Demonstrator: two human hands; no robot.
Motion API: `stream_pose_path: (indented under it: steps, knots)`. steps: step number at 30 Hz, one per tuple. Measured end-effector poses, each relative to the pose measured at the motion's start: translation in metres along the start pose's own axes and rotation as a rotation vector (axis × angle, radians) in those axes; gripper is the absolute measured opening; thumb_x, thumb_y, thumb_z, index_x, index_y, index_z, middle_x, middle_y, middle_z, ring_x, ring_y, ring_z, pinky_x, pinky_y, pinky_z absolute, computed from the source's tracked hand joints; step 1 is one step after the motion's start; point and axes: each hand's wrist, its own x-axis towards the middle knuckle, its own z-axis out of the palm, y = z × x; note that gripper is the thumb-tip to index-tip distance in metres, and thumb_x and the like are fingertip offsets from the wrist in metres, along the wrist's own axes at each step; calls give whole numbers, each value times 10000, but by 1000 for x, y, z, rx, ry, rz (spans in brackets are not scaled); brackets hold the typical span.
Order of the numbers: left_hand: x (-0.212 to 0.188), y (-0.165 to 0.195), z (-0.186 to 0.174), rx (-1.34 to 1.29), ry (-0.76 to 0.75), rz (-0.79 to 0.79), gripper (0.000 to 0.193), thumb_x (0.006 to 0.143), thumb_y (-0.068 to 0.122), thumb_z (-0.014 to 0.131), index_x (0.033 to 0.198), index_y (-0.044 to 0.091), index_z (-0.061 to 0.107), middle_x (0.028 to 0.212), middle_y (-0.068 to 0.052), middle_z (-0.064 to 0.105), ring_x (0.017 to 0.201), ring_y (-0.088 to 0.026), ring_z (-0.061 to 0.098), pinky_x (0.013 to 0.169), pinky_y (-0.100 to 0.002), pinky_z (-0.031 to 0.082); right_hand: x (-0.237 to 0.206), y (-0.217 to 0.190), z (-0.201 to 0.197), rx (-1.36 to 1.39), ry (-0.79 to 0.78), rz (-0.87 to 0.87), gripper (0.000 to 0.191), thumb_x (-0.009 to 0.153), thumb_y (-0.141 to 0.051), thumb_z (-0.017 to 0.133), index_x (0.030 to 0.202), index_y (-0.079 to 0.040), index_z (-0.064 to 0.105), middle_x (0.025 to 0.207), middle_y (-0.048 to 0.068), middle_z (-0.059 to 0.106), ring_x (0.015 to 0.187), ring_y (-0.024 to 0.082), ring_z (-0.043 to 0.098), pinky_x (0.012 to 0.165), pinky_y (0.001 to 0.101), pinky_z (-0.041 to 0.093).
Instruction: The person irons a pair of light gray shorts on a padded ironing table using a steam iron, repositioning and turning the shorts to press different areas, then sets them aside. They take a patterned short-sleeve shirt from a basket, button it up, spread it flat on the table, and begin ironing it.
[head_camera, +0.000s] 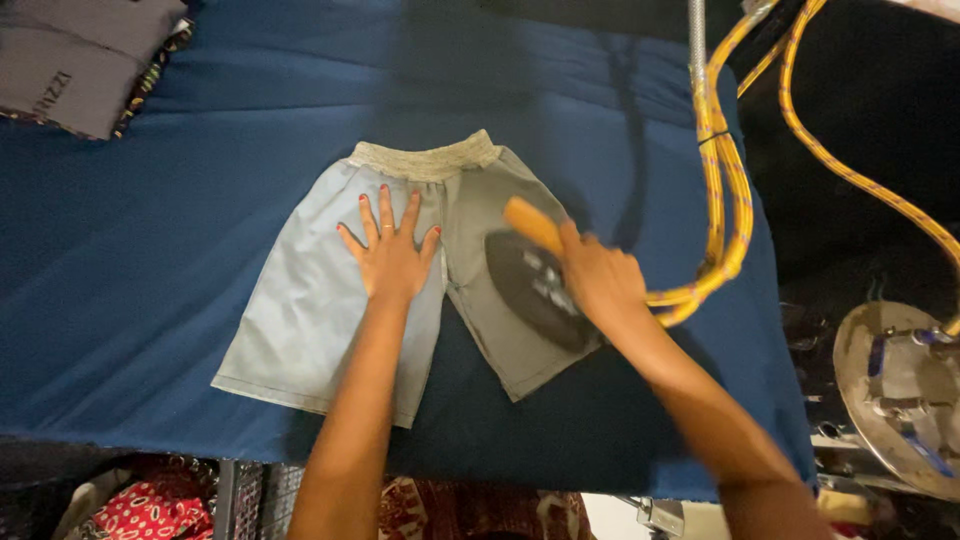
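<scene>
While the left hand (392, 255) lay flat with its fingers spread wide on the pale shorts (395, 275), the right hand (600, 280) was closed around the wooden handle (533, 225) of a dark iron (535, 290). The shorts lay near the middle of the blue ironing table (150, 290), waistband (425, 158) toward twelve o'clock and both legs pointing toward six. The left palm pressed near the crotch seam on the leg at nine o'clock; the iron sat on the leg at three o'clock, its sole on the cloth.

By the look of it, the shorts were thin, soft and light, likely to slide or bunch on the padded cover unless pinned flat, so the open palm seemed a sound way to steady them. The gathered waistband looked like the firmest place to take hold, or else the hems. The iron appeared heavy and probably hot, best held only by its handle. A yellow braided hose (722, 190) looped away from it toward one o'clock and might drag across the cloth.

At ten o'clock, in the far corner, lay a grey folded garment (70, 60) bearing a small dark printed mark, with patterned trim at its edge. Red patterned cloth (150, 510) showed under the table at seven o'clock. A round metal fitting (890, 400) sat at four o'clock.
</scene>
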Motion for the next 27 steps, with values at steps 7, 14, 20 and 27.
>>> stream_pose_path:
  steps: [7,14,20,27]
  knots:
    - [4,2,-3,6,-57,-42,686,968,623,442,1595,372,317,1701,-70,135,1564,-367,41,1161,-732,-16,106,-13,13,105,184,22,313,952,-141,544,1256,-92,488,958,225,720,858,471,713,725,590,551]
    - [5,5,-6,26,-37,-44,685,960,630,437,1584,372,319,1704,-60,130,1556,-364,39,1156,-729,-7,60,14,-27,244,-271,-355,394,833,-165,645,1209,-168,529,837,193,718,824,448,699,717,573,524]
    - [3,4,1,55,-41,-28,655,1005,619,398,1590,332,326,1702,-87,146,1559,-377,48,1154,-733,2,13,3,-41,209,-185,-413,457,878,-499,670,1231,-226,571,814,161,722,780,409,704,658,540,525]
    - [-4,-1,4,-55,74,79,568,1038,491,447,1589,383,360,1706,-82,175,1561,-385,72,1169,-737,32,63,-55,-2,222,256,-20,395,1003,-456,616,1104,-78,566,956,180,727,761,460,696,654,569,544]
